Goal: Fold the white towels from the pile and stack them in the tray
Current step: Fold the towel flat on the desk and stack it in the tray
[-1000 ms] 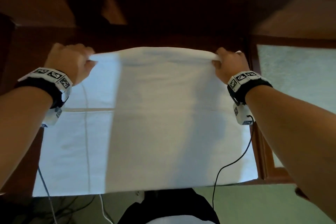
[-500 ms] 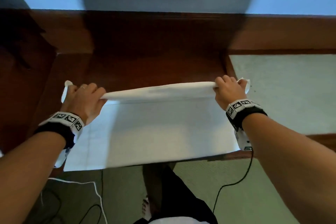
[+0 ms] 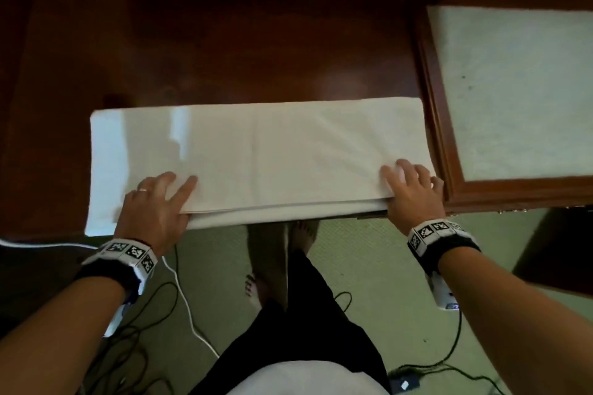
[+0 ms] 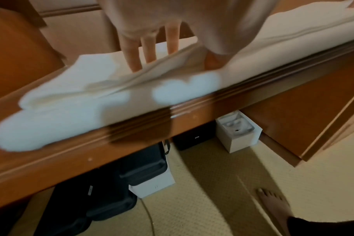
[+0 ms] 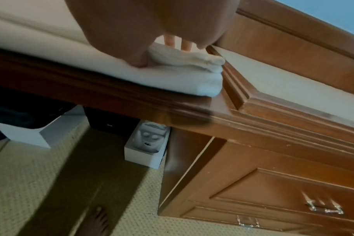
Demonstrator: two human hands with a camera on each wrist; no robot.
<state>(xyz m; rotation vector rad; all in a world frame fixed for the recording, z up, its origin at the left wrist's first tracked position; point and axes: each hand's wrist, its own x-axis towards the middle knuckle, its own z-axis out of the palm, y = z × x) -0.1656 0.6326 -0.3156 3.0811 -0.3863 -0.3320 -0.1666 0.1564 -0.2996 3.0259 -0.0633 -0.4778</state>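
A white towel [image 3: 272, 151] lies folded into a long strip along the near edge of the dark wooden desk [image 3: 256, 42]. My left hand [image 3: 170, 192] is at its near-left part, fingers [image 4: 131, 52] straight on top and the thumb under the lifted top layer. My right hand [image 3: 407, 183] holds the near-right corner, fingers spread on top and the thumb at the edge of the folded corner [image 5: 182, 63]. A wooden-rimmed tray [image 3: 430, 106] with a pale lining sits directly right of the towel. No pile of towels is in view.
The desk's far half is bare dark wood. Below the edge are carpet, cables [image 3: 179, 292], my bare feet and boxes under the desk [image 4: 236, 129]. A drawer unit [image 5: 273, 191] stands under the tray side.
Both hands brought the towel's held edge down and toward me, laying it over the near edge. The towel went from hanging open to folded flat.
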